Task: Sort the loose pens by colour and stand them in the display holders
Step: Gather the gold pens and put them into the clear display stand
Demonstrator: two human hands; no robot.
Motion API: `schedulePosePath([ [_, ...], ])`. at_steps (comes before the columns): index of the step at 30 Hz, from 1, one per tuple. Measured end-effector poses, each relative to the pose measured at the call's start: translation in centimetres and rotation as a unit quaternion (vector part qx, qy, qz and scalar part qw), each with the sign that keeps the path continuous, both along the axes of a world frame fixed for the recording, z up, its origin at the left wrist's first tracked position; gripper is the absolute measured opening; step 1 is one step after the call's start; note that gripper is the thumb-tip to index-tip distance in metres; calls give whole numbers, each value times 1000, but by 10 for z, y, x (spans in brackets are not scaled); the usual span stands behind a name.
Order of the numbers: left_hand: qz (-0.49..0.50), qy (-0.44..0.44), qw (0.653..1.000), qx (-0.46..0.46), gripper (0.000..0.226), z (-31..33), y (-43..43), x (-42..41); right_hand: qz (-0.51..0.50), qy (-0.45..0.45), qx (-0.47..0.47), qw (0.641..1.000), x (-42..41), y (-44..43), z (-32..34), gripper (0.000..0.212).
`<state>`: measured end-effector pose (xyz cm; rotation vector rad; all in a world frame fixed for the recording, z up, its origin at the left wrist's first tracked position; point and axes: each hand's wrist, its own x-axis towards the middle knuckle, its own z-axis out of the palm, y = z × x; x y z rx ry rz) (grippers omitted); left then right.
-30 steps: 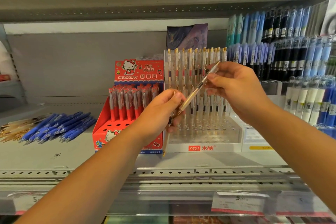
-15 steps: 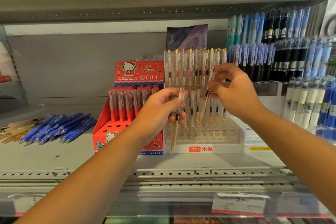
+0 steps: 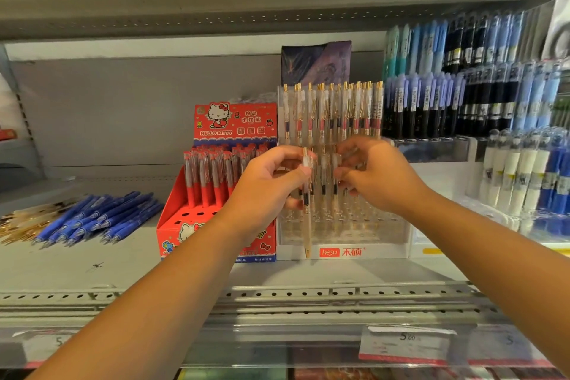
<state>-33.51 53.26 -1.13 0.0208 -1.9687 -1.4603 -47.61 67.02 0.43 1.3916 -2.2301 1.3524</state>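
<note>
A clear display holder (image 3: 394,234) with a red "hesu" label stands mid-shelf, its back rows filled with clear, gold-tipped pens. My left hand (image 3: 268,188) grips one such clear pen (image 3: 307,225) upright in front of the holder's left side, tip near the label. My right hand (image 3: 376,176), blurred, has its fingers curled round the top of a clear pen (image 3: 334,163) standing in a middle row. Loose blue pens (image 3: 101,219) and loose gold-clear pens (image 3: 18,222) lie on the shelf at the left.
A red Hello Kitty holder (image 3: 185,231) with red pens (image 3: 209,176) touches the clear holder's left side. Racks of black and blue pens (image 3: 431,108) and white-barrelled pens (image 3: 521,173) fill the right. A shelf hangs overhead; price tags (image 3: 404,344) line the front rail.
My right hand took a pen from my left hand's bunch, swung it upright and lowered it into the clear holder. My left hand turned its remaining pen vertical.
</note>
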Motion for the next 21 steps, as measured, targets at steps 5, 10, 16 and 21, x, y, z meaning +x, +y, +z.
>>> schedulePosePath([
  [5,-5,22,1000,2,23,3,1,3,27,-77,11,997,-2,0,3,28],
  [10,7,51,999,6,29,5,3,7,-9,-31,34,999,-1,4,1,31],
  [16,25,64,998,5,26,11,12,5,-57,46,21,997,9,17,5,43],
  [21,68,82,992,-66,26,20,22,-2,91,-49,-50,993,30,27,15,32],
])
